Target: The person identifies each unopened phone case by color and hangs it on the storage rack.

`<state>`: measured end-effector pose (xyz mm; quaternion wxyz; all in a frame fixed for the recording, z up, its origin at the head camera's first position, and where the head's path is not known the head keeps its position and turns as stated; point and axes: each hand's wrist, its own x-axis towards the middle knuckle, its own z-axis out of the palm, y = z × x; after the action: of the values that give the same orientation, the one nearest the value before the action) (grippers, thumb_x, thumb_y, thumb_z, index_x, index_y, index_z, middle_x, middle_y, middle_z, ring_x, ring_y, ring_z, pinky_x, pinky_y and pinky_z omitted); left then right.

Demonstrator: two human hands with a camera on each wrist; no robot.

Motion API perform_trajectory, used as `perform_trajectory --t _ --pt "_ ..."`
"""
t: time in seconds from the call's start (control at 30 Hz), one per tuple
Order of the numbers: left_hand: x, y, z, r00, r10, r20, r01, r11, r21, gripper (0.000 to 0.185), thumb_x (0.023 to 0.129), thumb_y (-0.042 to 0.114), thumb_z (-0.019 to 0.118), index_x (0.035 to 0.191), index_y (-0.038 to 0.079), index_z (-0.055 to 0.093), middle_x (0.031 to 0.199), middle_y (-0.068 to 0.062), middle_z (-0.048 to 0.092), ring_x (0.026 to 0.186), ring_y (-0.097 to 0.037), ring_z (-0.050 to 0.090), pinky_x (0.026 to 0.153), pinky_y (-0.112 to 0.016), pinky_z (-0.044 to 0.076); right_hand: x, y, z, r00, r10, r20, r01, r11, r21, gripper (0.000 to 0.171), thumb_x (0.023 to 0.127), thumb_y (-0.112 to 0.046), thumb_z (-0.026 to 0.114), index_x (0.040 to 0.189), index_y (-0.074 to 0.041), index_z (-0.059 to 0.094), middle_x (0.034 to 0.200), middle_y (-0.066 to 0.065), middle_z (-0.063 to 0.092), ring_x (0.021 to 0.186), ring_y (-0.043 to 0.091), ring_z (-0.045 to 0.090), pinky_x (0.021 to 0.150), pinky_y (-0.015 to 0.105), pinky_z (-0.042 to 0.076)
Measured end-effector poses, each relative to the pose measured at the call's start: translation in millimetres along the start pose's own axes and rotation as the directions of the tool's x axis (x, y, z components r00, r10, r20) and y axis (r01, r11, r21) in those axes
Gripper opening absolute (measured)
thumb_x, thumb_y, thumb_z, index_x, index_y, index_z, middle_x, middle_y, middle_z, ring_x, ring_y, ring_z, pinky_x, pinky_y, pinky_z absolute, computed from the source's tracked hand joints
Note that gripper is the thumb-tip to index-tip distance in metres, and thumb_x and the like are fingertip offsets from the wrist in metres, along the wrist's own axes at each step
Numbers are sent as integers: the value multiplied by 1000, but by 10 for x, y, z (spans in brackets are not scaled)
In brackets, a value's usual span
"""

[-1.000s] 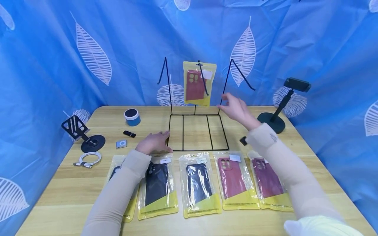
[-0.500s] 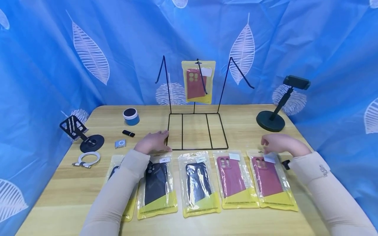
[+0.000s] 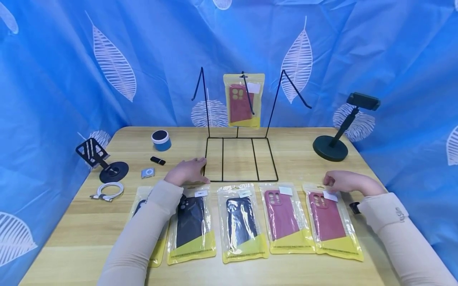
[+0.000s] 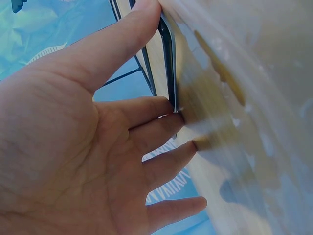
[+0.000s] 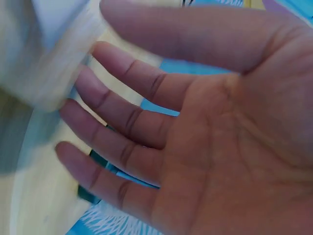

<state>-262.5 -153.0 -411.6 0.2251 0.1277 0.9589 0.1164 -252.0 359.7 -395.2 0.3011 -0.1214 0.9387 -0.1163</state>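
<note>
While five packs [image 3: 243, 222] lie flat, one pack [image 3: 244, 100] hangs, both hands' fingers [image 3: 330, 180] released.

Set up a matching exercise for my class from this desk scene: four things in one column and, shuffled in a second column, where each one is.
Things:
1. red case packet on the rack
2. white cable
3. black phone stand
4. blue and white tin

Places:
A. far right of the table, near the curtain
B. hanging on the middle hook of the wire rack
C. coiled near the table's left edge
D. back left of the wire rack's base

Pairs: 1-B, 2-C, 3-A, 4-D
</note>
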Motion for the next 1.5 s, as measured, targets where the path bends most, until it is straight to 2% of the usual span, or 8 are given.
perform_trajectory --t 0.17,0.43,0.67,0.97,1.07,1.17,1.27,1.5 --pt "-3 9 -12 1000 1 -1 -1 1000 -5 93 90 48 69 159 8 20 166 -11 17 153 -36 16 124 -60 10 44 168 2 999 37 -18 -37 999 20 16 86 -9 66 98 -2 61 88 7 58 79 21 52 68 31 44" --pt "-10 3 -1 1000 11 -5 -11 1000 -7 93 90 48 69 159 8 20 166 -11 16 153 -36 15 123 -60 11 74 310 48 999 4 -44 -1 997 74 10 89 -14 67 82 -8 64 74 -1 56 68 16 49 61 29 40" --pt "-29 2 23 1000 11 -6 -11 1000 -17 92 90 47 69 158 7 22 166 -12 18 152 -37 17 123 -60 11 -16 282 47 994 -68 -85 79 989 127 8 94 -12 60 89 -6 61 82 1 58 72 17 51 62 30 42" --pt "-63 21 21 1000 13 -19 -14 1000 -26 92 90 47 70 158 8 22 165 -11 20 152 -36 19 124 -59 10 -379 34 -192 958 -167 -232 224 943 248 9 101 -11 55 100 -3 55 89 4 66 82 11 59 69 33 56" --pt "-73 17 33 1000 10 -20 -11 999 -31 92 90 47 70 158 8 22 165 -11 20 152 -36 19 124 -59 10 -532 -134 -245 927 -215 -306 301 915 268 7 101 -13 56 101 -6 56 87 3 67 79 12 61 66 32 57" --pt "-64 11 42 1000 7 -18 -7 999 -32 91 90 47 69 158 8 23 165 -11 20 152 -36 19 124 -59 11 -647 -311 -268 872 -313 -376 415 880 229 1 100 -11 58 100 -10 58 84 0 68 73 14 61 60 29 55" --pt "-50 6 45 1000 5 -16 -5 1000 -30 91 90 47 69 158 8 23 165 -11 20 152 -35 19 124 -59 10 -748 -498 -293 813 -420 -402 513 844 156 7 99 -8 59 99 -15 60 82 -3 67 70 14 60 58 27 51" --pt "-24 -9 58 1000 9 -24 -10 1000 -18 91 90 48 69 158 9 23 165 -11 20 152 -36 20 124 -59 11 -942 -903 -379 742 -536 -402 577 817 -25 17 98 -8 61 98 -25 60 86 -14 66 76 6 62 65 23 54"
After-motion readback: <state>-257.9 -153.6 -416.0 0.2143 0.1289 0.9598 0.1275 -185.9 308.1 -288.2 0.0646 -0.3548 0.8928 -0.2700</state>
